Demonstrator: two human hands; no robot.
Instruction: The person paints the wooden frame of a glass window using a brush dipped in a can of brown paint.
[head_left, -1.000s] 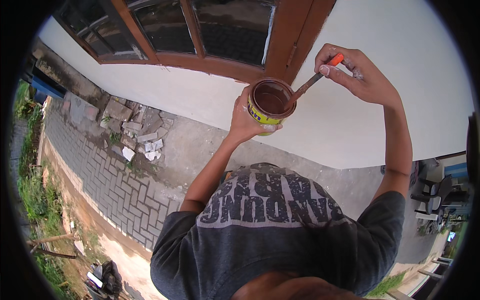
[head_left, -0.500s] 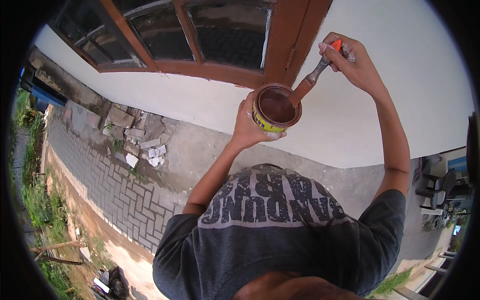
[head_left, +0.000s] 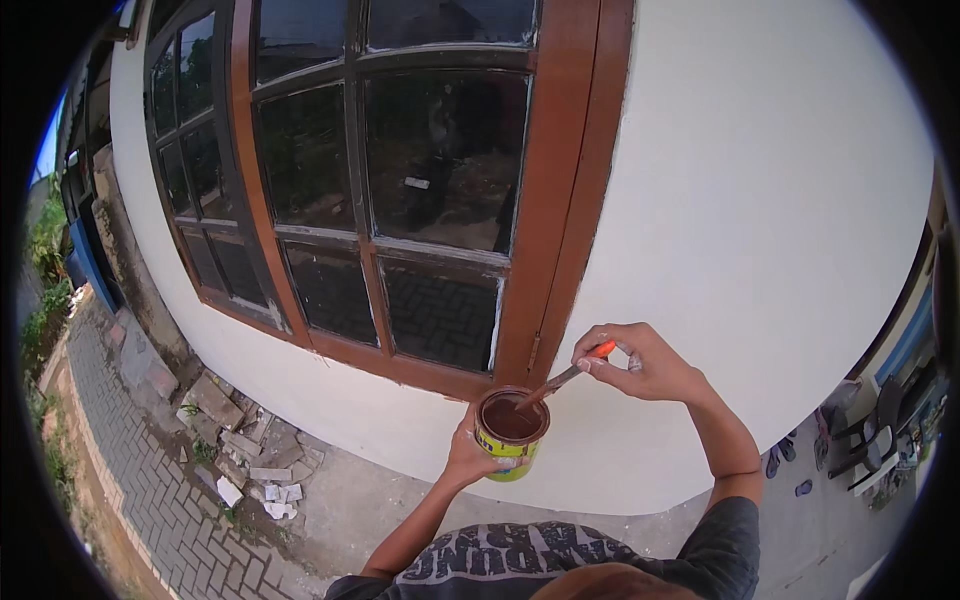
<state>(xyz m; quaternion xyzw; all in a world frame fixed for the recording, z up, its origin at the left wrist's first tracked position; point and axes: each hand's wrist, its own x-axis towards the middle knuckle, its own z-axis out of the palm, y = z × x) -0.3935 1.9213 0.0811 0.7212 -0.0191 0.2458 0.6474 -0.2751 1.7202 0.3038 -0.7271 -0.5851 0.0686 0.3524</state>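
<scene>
Head view showed a person standing close to a white wall [head_left: 760, 200], facing a brown window frame [head_left: 555, 200] with dark panes. The left hand [head_left: 470, 450] was wrapped around a small paint can [head_left: 510, 435], fingers closed on its yellow-green side, holding it upright at chest height just below the frame's lower corner. The can was open and held brown paint of about the same colour as the frame. The right hand [head_left: 640, 362] pinched the orange handle of a brush [head_left: 565, 378] between thumb and fingertips, closed firmly on it; the brush slanted down to the left, its head resting in the can at the paint surface. How deep the bristles sat could not be told.

The step in hand looked like loading or stirring with the brush in the can, judged from the tilt of the brush and its tip inside the rim. A next move would call for keeping the can level and wiping excess against the rim before lifting clear, since drips would land on the white wall or on the paved ground [head_left: 330, 500] below. Loose broken slabs [head_left: 240, 440] lay by the wall's foot to the left.
</scene>
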